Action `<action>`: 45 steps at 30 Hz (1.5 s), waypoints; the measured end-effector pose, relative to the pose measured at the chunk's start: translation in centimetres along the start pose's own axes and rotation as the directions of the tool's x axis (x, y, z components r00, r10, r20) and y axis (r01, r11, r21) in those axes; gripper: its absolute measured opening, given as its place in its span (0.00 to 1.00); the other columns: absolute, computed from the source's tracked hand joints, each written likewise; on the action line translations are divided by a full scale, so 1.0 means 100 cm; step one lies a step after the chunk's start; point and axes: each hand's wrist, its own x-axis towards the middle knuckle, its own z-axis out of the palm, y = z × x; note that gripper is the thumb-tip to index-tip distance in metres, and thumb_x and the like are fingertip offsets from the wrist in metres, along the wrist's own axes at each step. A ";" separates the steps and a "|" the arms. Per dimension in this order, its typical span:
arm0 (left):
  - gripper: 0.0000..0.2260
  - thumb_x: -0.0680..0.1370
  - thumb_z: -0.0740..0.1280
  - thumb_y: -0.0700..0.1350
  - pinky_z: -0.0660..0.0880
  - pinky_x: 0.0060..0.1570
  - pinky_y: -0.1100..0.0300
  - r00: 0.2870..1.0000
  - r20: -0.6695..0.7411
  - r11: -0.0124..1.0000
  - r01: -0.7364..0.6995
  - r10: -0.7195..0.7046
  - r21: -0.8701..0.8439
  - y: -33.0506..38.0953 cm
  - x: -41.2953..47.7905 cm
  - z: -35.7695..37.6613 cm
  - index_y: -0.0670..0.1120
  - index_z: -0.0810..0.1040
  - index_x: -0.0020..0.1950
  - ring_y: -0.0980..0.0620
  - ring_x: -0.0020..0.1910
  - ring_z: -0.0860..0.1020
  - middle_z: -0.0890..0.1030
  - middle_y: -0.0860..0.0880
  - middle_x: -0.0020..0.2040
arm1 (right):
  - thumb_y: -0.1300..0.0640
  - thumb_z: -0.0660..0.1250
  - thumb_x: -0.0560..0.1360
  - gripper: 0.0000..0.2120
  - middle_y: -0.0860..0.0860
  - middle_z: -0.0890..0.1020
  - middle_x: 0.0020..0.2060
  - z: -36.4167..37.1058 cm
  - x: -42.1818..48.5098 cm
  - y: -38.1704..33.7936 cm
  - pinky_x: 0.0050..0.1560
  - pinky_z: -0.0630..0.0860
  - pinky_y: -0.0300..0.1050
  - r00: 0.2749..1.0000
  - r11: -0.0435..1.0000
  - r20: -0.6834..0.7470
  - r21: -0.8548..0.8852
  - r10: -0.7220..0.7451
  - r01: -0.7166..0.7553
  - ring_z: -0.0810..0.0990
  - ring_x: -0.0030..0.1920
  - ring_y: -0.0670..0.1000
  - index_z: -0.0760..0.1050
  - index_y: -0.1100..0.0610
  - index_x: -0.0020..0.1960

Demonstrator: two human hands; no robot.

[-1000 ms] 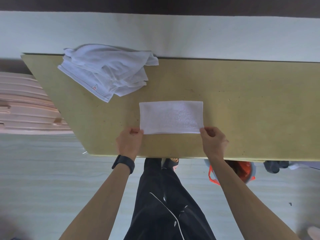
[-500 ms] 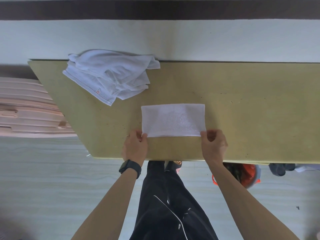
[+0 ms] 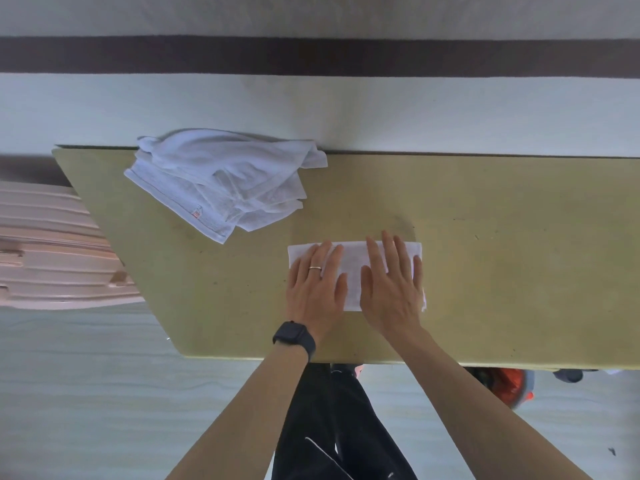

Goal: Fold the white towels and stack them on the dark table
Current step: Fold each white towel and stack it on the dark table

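While the olive-toned table [image 3: 502,271] stretched across the middle of the frame and ran out past the right edge, a pale floor showed below it and a light wall with a dark band above it. At the left edge of the frame, just beside the table's slanted end, stood a pink ribbed case [image 3: 52,244]. Black trousers [image 3: 332,431] with a thin white line showed at the bottom centre, under the table's near edge.

A loose pile of white towels [image 3: 221,181] lay rumpled at the upper left of the table, against its far edge, with a small red tag on one hem. Well apart from it, lower and right of it near the frame's centre, the folded towel [image 3: 353,261] lay flat as a neat rectangle on the tabletop.

Both hands rested on that towel, palms down. The left hand [image 3: 313,292] covered its left part and the right hand [image 3: 391,292] its right part. Fingers were straight and spread, pressing the cloth flat, gripping nothing, with a strip of white showing between them.

An orange object [image 3: 509,388] showed below the table edge at the lower right, too hidden to identify. A black watch [image 3: 294,337] sat on the left wrist, and a thin ring [image 3: 314,268] on one left finger.
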 end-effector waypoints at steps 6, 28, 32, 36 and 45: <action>0.31 0.81 0.52 0.63 0.37 0.77 0.43 0.983 0.142 0.988 0.101 -0.117 0.115 -0.019 -0.011 0.018 0.56 0.49 0.82 0.44 0.81 0.42 0.46 0.53 0.82 | 0.34 0.44 0.81 0.33 0.46 0.38 0.81 0.014 -0.002 0.026 0.77 0.36 0.63 0.974 0.985 0.200 -0.156 0.106 -0.075 0.34 0.80 0.50 0.34 0.41 0.79; 0.31 0.77 0.63 0.37 0.55 0.73 0.43 0.923 0.294 0.912 -0.326 0.250 0.247 0.044 0.091 -0.023 0.62 0.66 0.75 0.44 0.77 0.56 0.58 0.47 0.79 | 0.34 0.53 0.77 0.22 0.52 0.66 0.75 -0.038 -0.061 0.071 0.77 0.51 0.64 0.987 0.981 0.125 -0.182 0.097 -0.073 0.55 0.79 0.56 0.77 0.44 0.60; 0.27 0.74 0.68 0.35 0.64 0.67 0.45 0.938 0.234 0.924 -0.310 0.257 0.225 0.057 0.078 -0.027 0.57 0.76 0.69 0.43 0.72 0.66 0.71 0.44 0.72 | 0.37 0.56 0.78 0.21 0.52 0.69 0.74 -0.028 -0.084 0.063 0.75 0.59 0.60 0.986 0.993 0.139 -0.070 -0.087 0.098 0.61 0.77 0.56 0.78 0.48 0.61; 0.17 0.74 0.70 0.43 0.75 0.58 0.47 0.960 0.153 0.964 -0.250 0.236 0.086 0.031 -0.004 -0.016 0.50 0.79 0.62 0.41 0.61 0.77 0.78 0.44 0.63 | 0.44 0.62 0.79 0.22 0.52 0.72 0.72 -0.026 -0.092 0.061 0.71 0.66 0.57 0.990 0.989 -0.012 0.048 -0.140 0.141 0.68 0.74 0.56 0.75 0.56 0.66; 0.27 0.73 0.72 0.56 0.67 0.69 0.42 0.915 0.168 0.904 -0.393 0.366 0.167 -0.022 -0.107 0.008 0.48 0.71 0.68 0.42 0.70 0.70 0.69 0.47 0.70 | 0.48 0.76 0.71 0.27 0.52 0.73 0.72 0.013 -0.127 0.080 0.72 0.66 0.57 0.909 0.905 0.070 -0.094 -0.410 0.415 0.69 0.74 0.54 0.76 0.59 0.65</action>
